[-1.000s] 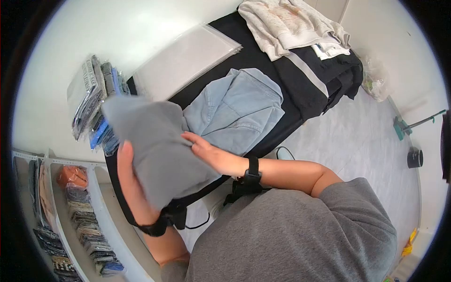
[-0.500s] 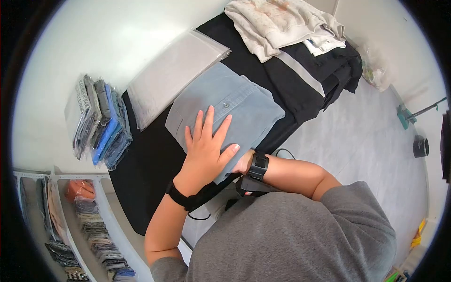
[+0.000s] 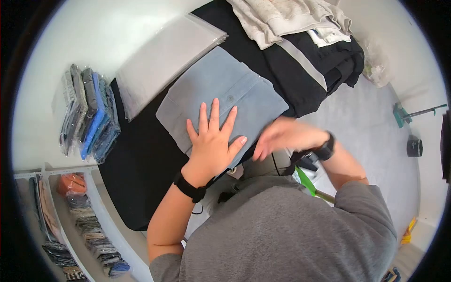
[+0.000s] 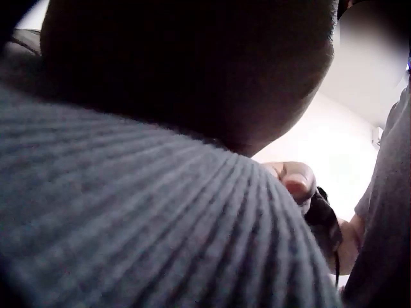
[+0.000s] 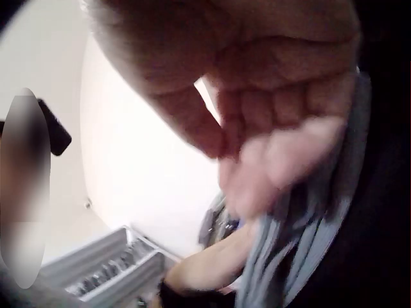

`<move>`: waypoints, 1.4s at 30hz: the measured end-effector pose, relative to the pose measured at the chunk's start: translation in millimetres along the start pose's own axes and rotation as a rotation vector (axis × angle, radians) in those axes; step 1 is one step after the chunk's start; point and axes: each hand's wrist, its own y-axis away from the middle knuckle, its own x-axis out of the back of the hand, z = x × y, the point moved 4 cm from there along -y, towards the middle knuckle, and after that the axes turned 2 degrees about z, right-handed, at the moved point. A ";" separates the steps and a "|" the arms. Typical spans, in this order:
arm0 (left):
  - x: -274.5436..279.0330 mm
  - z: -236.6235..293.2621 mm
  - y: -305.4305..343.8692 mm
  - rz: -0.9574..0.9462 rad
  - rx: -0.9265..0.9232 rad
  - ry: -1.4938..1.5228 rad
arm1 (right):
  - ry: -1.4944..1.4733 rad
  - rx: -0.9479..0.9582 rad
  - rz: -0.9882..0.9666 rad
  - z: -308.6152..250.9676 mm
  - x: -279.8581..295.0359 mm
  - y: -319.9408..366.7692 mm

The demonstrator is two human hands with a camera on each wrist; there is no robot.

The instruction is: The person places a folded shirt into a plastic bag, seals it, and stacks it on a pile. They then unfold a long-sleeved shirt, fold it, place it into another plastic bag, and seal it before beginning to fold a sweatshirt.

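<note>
A folded blue-grey garment [image 3: 211,80] with a button lies on the black-covered table [image 3: 129,178]; close up in the left wrist view, its cloth [image 4: 141,218] is ribbed like corduroy. My left hand [image 3: 210,146] rests on the near part of it, palm down with fingers spread. Just off the garment's right corner is my right hand [image 3: 291,135], blurred in the head view. Its fingers [image 5: 295,154] bend loosely in the right wrist view, with nothing in them. Behind them, folded edges of blue cloth [image 5: 270,256] show.
A stack of clear plastic bags [image 3: 164,58] lies behind the garment. Bagged clothes [image 3: 91,115] stand at the left against the wall. To the right are a black garment [image 3: 300,80] and a cream sweatshirt [image 3: 291,16]. A shelf [image 3: 66,221] with packed clothes stands lower left.
Both hands lifted a folded grey bundle at first; then the garment lay flat, button up, under my left hand. My right hand has since come out from the near edge to the right.
</note>
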 end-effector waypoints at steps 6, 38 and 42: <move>-0.5 -2.1 -0.1 -0.018 0.011 0.044 | 0.408 0.031 0.898 -13.8 63.8 -3.8; 21.7 -108.8 43.4 0.424 0.358 1.448 | 1.596 -0.078 -0.071 -51.3 52.1 -116.0; -10.6 -132.3 60.2 0.417 0.675 1.691 | 1.799 0.153 0.262 -65.5 2.0 -74.7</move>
